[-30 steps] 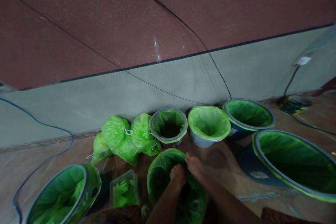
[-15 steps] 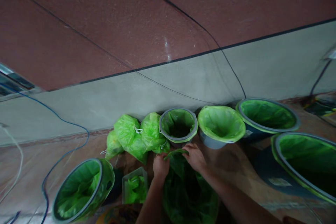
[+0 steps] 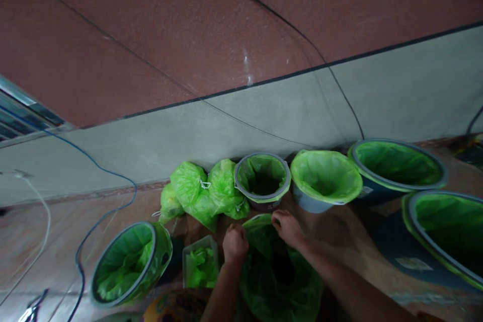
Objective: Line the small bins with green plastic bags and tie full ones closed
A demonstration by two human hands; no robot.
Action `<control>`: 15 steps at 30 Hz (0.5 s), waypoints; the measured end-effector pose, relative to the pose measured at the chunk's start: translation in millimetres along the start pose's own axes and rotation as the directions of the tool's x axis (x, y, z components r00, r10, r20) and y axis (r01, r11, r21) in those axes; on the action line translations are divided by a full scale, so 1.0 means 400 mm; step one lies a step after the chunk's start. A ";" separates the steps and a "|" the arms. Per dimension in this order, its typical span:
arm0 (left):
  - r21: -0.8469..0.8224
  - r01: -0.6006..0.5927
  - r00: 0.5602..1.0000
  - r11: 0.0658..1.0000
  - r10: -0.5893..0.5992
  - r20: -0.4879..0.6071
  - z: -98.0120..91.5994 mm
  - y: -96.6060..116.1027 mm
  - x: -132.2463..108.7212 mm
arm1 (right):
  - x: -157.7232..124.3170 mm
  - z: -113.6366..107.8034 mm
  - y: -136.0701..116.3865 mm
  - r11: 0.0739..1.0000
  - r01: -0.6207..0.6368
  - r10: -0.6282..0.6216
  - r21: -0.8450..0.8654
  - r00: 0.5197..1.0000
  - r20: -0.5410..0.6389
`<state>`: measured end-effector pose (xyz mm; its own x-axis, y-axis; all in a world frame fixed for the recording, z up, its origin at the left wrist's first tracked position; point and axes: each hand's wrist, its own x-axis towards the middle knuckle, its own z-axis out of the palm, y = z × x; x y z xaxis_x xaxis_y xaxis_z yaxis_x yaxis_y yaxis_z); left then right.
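Note:
My left hand [image 3: 234,244] and my right hand [image 3: 289,227] both grip the far rim of a green plastic bag [image 3: 279,276] that lines a bin right in front of me. The left hand pinches the rim at its left side, the right hand at its right side, and the bag's mouth gapes dark between them. Just beyond my hands stands a small grey bin [image 3: 262,181] lined in green.
Tied green bags [image 3: 199,193] lie against the wall. Further lined bins: one [image 3: 326,178] right of the grey bin, two large ones [image 3: 398,167] [image 3: 445,226] far right, one tilted [image 3: 130,261] at left. A small clear box [image 3: 200,266] holds green bags. Cables [image 3: 94,221] run over the floor.
My hands have drawn apart along the bag's rim, widening its mouth. The view has shifted slightly, so the bins sit further right.

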<state>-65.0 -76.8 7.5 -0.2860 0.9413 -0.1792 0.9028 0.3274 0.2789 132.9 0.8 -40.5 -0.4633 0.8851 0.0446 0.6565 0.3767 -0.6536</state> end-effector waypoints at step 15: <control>-0.036 -0.080 0.995 0.996 0.081 0.054 0.001 0.070 0.071 | 0.064 -0.002 -0.052 0.999 0.027 -0.024 -0.041 0.997 0.071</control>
<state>-47.9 -40.9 9.9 -0.1939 0.9591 -0.2063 0.9106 0.2542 0.3258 107.8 15.9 -25.0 -0.5197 0.8543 0.0068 0.6679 0.4112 -0.6204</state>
